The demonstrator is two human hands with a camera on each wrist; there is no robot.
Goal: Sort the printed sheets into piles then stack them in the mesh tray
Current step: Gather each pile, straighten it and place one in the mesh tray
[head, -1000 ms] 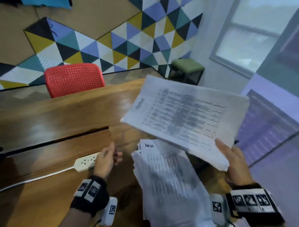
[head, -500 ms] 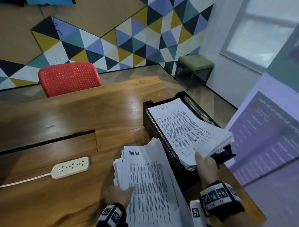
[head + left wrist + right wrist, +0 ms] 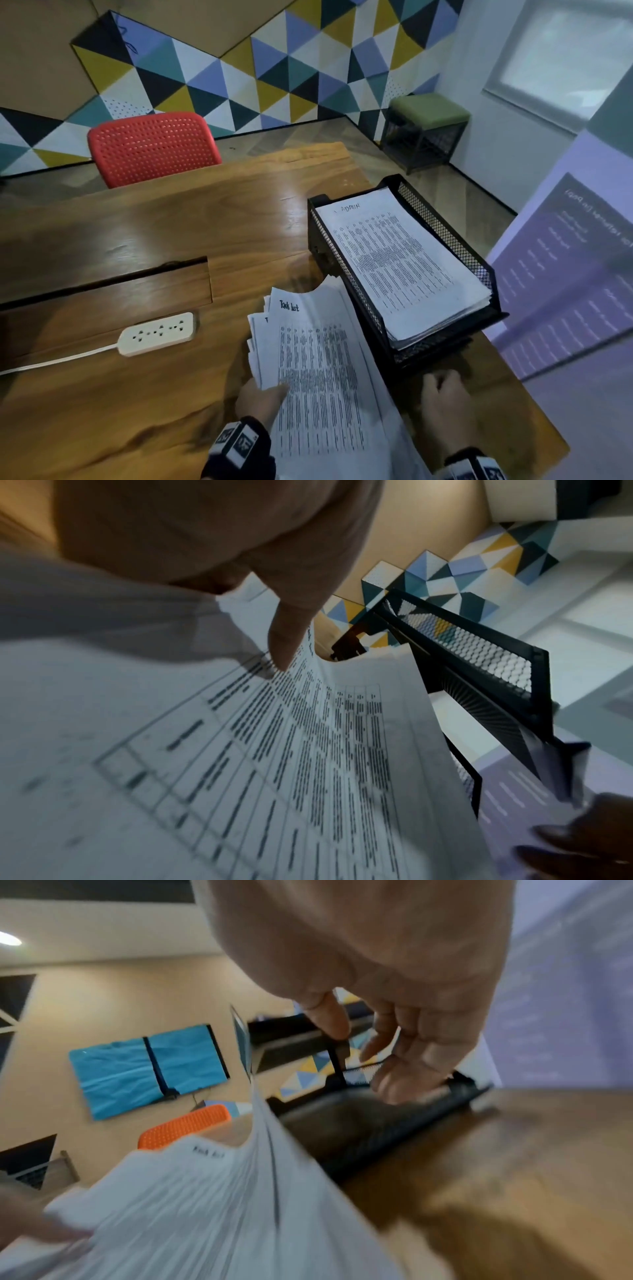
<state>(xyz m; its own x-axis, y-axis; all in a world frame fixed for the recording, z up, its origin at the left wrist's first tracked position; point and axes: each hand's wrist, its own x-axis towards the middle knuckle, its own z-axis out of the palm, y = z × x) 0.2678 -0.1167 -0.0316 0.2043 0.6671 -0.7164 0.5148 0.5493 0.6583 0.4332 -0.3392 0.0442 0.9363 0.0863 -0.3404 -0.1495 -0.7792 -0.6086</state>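
Note:
A black mesh tray stands at the table's right, holding a stack of printed sheets headed "ADMIN". In front of it, to the left, lies a fanned pile headed "Task list". My left hand grips that pile at its left edge, thumb on the top sheet, and the pile bows upward beside the tray. My right hand hovers just in front of the tray's near end, fingers loosely curled and holding nothing.
A white power strip with its cord lies on the wooden table to the left. A red chair stands behind the table, a green stool in the far corner. A purple banner is close beyond the table's right edge.
My right hand lowered the ADMIN stack into the tray, let go and drew back. My left hand moved from near the power strip onto the Task list pile and took hold.

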